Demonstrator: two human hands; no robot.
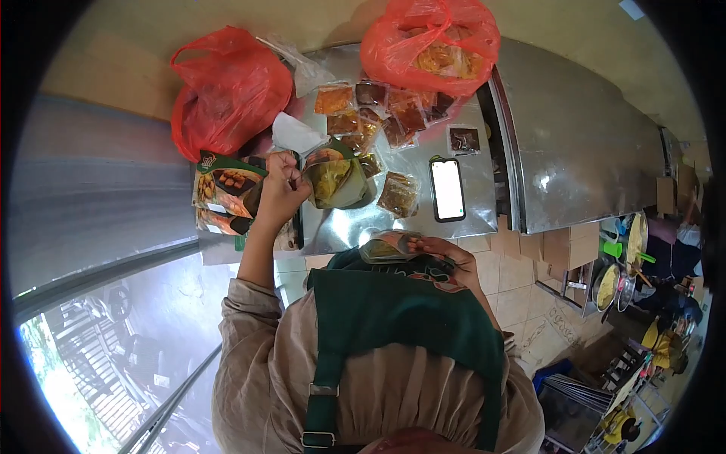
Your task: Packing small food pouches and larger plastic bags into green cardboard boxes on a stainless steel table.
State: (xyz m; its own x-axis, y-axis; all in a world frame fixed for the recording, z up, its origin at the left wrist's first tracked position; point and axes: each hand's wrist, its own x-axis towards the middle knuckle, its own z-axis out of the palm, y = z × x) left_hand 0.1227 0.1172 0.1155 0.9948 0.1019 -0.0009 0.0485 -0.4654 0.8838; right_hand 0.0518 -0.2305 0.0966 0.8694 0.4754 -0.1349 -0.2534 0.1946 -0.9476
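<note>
My left hand is raised over the left part of the metal table, its fingers bent at the edge of a printed food pouch with yellowish food showing in it. Whether the fingers grip that pouch cannot be told. My right hand, close to my green apron, holds another printed pouch. To the left of my left hand lie stacked printed pouches. Several clear sachets of orange and dark brown contents lie beyond, one sachet nearer me. A phone with a lit screen lies at the right.
A red plastic bag stands back left; another red bag holds orange-yellow packets at the back. White tissue lies between. A metal surface adjoins on the right. Cardboard boxes, bowls of yellow food and people are farther right.
</note>
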